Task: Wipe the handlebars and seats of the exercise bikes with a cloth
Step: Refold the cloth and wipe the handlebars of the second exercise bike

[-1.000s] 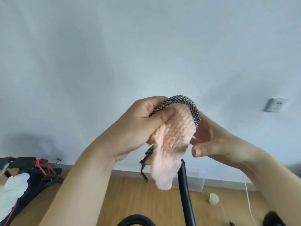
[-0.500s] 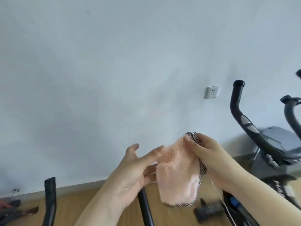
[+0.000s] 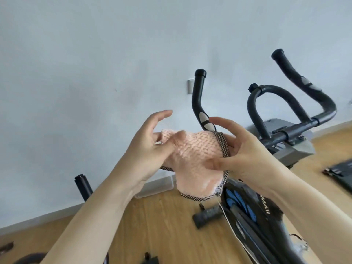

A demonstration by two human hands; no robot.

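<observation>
A pink knitted cloth [image 3: 192, 157] with a black-and-white checked border hangs between my two hands at chest height. My left hand [image 3: 150, 141] pinches its left edge with thumb and fingers. My right hand [image 3: 236, 149] grips its right side, thumb on the front. Behind the cloth stands an exercise bike with black handlebars: the left grip [image 3: 199, 96] rises just above my right hand, the right grip [image 3: 297, 77] curves up at the far right, and a looped middle bar [image 3: 274, 96] sits between them. No seat is in view.
The bike's grey console [image 3: 297, 147] and black flywheel housing [image 3: 247, 204] sit to the right and below my hands. A second black post [image 3: 82, 187] stands at lower left. Wooden floor, white wall with a socket [image 3: 189, 86], and a dark flat object [image 3: 341, 172] on the floor at right.
My view has swung right and the bike's handlebars have come fully into sight. The cloth has been spread wider between my hands, which sit higher and nearer the left grip.
</observation>
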